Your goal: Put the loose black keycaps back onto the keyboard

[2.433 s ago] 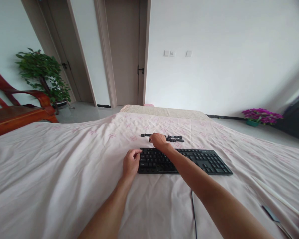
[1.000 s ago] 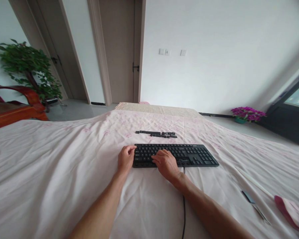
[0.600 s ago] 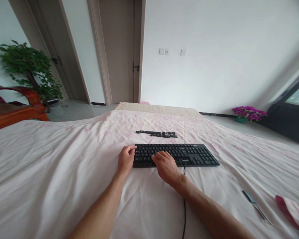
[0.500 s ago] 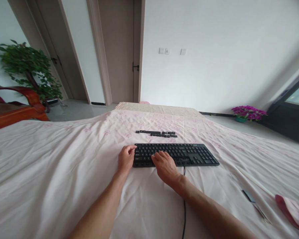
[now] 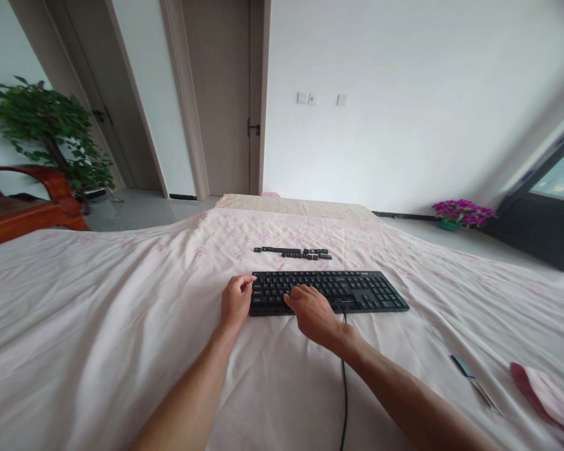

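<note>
A black keyboard (image 5: pixel 371 294) lies on the pale cloth, its cable (image 5: pixel 344 382) running toward me. At its left end, my left hand (image 5: pixel 237 299) pinches the upper left corner between thumb and fingers. My right hand (image 5: pixel 313 313) is over the lower rows left of the middle, fingers curled together and thumb tip at the keys; whatever is under the fingertips is hidden. Part of the bottom row shows gaps where keycaps are off. Beyond the keyboard, several loose black keycaps lie in two rough rows, with a long space bar (image 5: pixel 286 250) among them.
On the right lie tweezers (image 5: pixel 486 394) with a dark handle (image 5: pixel 462 365) and a pink-and-white cloth item (image 5: pixel 545 394). The cloth (image 5: pixel 169 351) is wrinkled. A wooden chair (image 5: pixel 32 207) and a leafy plant (image 5: pixel 51 131) stand left; purple flowers (image 5: pixel 465 213) stand at the far right.
The view has shifted slightly, so things sit a little further left in the picture. Both hands keep nearly the same place on the keyboard.
</note>
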Demonstrator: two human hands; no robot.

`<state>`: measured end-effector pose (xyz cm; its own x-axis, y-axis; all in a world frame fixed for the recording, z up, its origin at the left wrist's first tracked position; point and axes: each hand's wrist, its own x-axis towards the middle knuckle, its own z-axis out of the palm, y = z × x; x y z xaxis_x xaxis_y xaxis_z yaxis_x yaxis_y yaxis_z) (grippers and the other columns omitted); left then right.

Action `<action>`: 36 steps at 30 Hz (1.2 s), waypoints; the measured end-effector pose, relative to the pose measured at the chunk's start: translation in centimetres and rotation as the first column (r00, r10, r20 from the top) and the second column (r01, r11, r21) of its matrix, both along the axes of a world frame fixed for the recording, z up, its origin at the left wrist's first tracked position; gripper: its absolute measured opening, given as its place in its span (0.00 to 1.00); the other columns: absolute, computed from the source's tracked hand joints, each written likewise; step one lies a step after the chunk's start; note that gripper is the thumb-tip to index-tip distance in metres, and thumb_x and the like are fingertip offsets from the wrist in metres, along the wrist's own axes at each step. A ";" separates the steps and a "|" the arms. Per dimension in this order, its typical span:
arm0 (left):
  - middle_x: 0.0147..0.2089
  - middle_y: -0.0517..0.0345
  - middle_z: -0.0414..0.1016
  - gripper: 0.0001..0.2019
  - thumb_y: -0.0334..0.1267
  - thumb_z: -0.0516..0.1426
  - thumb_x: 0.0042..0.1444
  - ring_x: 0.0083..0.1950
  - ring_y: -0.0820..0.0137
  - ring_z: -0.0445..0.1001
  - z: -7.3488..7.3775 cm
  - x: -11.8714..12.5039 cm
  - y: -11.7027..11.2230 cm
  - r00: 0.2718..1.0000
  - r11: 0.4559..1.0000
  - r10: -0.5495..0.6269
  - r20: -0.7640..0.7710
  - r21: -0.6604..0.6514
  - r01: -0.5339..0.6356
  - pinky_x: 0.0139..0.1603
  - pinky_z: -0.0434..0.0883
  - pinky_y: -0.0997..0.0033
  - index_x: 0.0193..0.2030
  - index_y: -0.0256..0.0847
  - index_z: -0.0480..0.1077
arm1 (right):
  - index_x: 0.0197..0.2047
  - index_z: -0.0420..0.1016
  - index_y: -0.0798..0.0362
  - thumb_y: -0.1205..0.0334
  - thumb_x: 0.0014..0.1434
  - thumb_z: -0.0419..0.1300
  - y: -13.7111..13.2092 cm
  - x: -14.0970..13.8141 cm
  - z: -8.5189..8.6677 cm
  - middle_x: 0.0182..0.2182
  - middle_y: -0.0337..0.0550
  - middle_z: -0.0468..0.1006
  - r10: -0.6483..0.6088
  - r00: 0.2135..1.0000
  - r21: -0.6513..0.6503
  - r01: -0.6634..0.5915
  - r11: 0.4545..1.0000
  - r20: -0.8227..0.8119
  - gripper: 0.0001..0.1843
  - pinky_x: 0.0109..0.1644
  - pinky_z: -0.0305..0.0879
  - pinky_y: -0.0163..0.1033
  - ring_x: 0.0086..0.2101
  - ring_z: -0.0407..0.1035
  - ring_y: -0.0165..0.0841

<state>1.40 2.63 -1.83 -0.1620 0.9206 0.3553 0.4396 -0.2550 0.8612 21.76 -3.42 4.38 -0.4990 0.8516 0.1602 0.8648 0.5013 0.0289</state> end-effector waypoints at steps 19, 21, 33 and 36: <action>0.41 0.56 0.78 0.10 0.33 0.53 0.53 0.44 0.68 0.75 0.2 0.1 0.2 0.998 1.000 0.006 0.063 -0.017 -0.005 0.49 0.70 0.66 0.37 0.42 0.75 | 0.45 0.79 0.45 0.59 0.60 0.55 12.2 2.4 0.4 0.45 0.41 0.76 -0.393 0.894 -0.050 0.392 0.919 -0.216 0.13 0.47 0.59 0.34 0.46 0.67 0.34; 0.41 0.56 0.78 0.10 0.33 0.53 0.53 0.44 0.68 0.75 0.0 0.1 0.3 0.997 1.000 0.006 0.076 -0.019 -0.005 0.50 0.70 0.66 0.37 0.42 0.75 | 0.45 0.79 0.45 0.59 0.61 0.54 13.2 1.7 0.5 0.45 0.43 0.76 -0.393 0.910 -0.007 0.395 0.919 -0.135 0.14 0.47 0.58 0.34 0.46 0.66 0.34; 0.41 0.55 0.77 0.10 0.32 0.52 0.54 0.45 0.68 0.75 0.4 0.0 0.2 1.000 1.000 0.008 0.029 -0.011 -0.008 0.50 0.70 0.65 0.37 0.42 0.75 | 0.37 0.80 0.56 0.58 0.61 0.53 17.4 -0.4 -0.4 0.44 0.54 0.73 -0.383 0.923 0.082 0.384 0.920 -0.023 0.15 0.49 0.55 0.41 0.48 0.60 0.40; 0.41 0.55 0.77 0.10 0.32 0.52 0.53 0.44 0.68 0.75 0.4 0.0 0.2 0.999 1.000 0.008 0.037 -0.012 -0.008 0.50 0.69 0.65 0.37 0.42 0.75 | 0.37 0.79 0.56 0.60 0.60 0.54 17.5 -0.7 -0.7 0.44 0.54 0.73 -0.371 0.928 0.069 0.372 0.926 -0.024 0.13 0.50 0.54 0.42 0.48 0.60 0.40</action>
<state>1.44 2.80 -1.41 -0.1821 0.9232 0.3384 0.4091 -0.2418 0.8799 21.08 14.05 3.68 -0.1473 0.9619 0.2302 0.9891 0.1412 0.0428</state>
